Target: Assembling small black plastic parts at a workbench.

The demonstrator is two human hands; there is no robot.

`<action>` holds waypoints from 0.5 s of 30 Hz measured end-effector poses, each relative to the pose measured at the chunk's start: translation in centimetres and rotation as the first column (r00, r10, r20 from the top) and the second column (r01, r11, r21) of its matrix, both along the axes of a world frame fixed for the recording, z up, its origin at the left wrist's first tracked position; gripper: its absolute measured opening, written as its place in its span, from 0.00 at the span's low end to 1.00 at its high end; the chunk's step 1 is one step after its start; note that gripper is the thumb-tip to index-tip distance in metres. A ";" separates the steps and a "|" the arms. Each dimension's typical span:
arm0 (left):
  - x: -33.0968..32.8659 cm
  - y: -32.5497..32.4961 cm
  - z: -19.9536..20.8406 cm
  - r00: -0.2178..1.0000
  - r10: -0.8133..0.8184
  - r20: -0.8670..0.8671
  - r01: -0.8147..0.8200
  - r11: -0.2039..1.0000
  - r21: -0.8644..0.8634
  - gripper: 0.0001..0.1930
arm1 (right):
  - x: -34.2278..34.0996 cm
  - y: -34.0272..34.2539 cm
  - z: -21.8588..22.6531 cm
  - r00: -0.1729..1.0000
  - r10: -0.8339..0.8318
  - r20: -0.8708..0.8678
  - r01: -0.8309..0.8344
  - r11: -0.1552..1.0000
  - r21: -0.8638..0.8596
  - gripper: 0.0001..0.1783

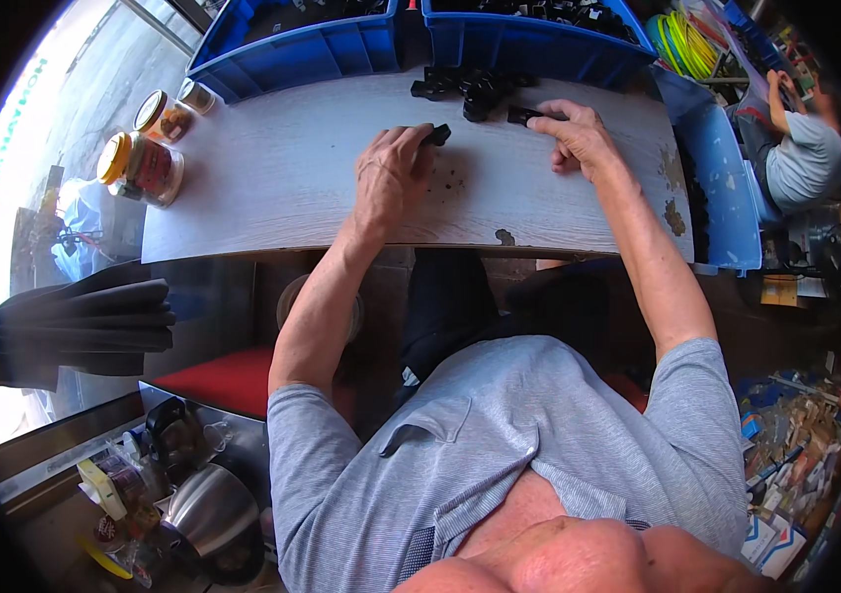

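My left hand is closed around a small black plastic part, whose end sticks out past the fingertips above the white table. Farther right, my right hand pinches another small black piece between thumb and fingers, at the right edge of a heap. That heap of black parts lies at the table's far side, against the blue bins. What exact kind of parts they are is too small to tell. Dark crumbs are scattered on the tabletop between my hands.
Two blue bins holding black parts stand along the far edge. Jars line the left of the worn white table. A light blue crate adjoins its right side; a person sits beyond. A kettle stands lower left.
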State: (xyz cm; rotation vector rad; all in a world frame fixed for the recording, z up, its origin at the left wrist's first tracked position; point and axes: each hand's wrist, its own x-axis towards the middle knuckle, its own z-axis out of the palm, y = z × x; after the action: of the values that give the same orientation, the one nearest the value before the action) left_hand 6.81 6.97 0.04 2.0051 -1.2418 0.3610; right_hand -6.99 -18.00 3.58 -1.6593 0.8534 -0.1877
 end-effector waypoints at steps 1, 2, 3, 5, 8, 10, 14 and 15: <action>-0.4 -0.2 0.0 0.998 -0.015 -0.058 0.014 0.999 -0.030 0.13 | -0.2 0.4 0.0 0.999 -0.021 0.035 0.022 1.000 -0.018 0.23; -0.7 -0.5 0.0 0.998 -0.018 -0.057 0.016 0.999 -0.031 0.13 | -0.2 0.5 0.1 0.999 -0.024 0.036 0.024 1.000 -0.018 0.23; -1.0 -0.9 0.0 0.996 -0.039 -0.077 0.033 0.997 -0.071 0.13 | -0.2 0.7 0.2 1.000 -0.001 0.012 0.002 0.998 -0.067 0.23; -1.7 -1.8 0.0 0.993 -0.065 -0.094 0.054 0.992 -0.113 0.13 | 0.0 0.8 0.4 1.000 0.016 -0.012 -0.018 0.993 -0.117 0.23; -2.3 -3.6 0.2 0.994 -0.090 -0.056 0.081 0.986 -0.144 0.14 | 0.6 1.0 0.5 0.996 0.050 -0.077 -0.061 0.988 -0.145 0.22; -2.7 -4.6 0.4 0.994 -0.098 -0.050 0.090 0.986 -0.143 0.14 | 0.7 1.3 0.6 0.989 0.056 -0.139 -0.080 0.982 -0.172 0.20; -2.5 -6.7 0.6 0.992 -0.120 0.025 0.122 0.989 -0.085 0.13 | 0.0 1.3 0.6 0.987 0.103 -0.127 -0.120 0.983 -0.141 0.19; -2.4 -7.0 0.5 0.989 -0.140 0.057 0.143 0.988 -0.056 0.14 | -0.1 1.3 0.5 0.984 0.132 -0.123 -0.148 0.980 -0.132 0.19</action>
State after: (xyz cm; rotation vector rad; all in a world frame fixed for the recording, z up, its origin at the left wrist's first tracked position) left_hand 4.38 0.02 0.58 1.8558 -1.3818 0.3792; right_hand -7.12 -16.67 4.12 -1.8704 0.8188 -0.0571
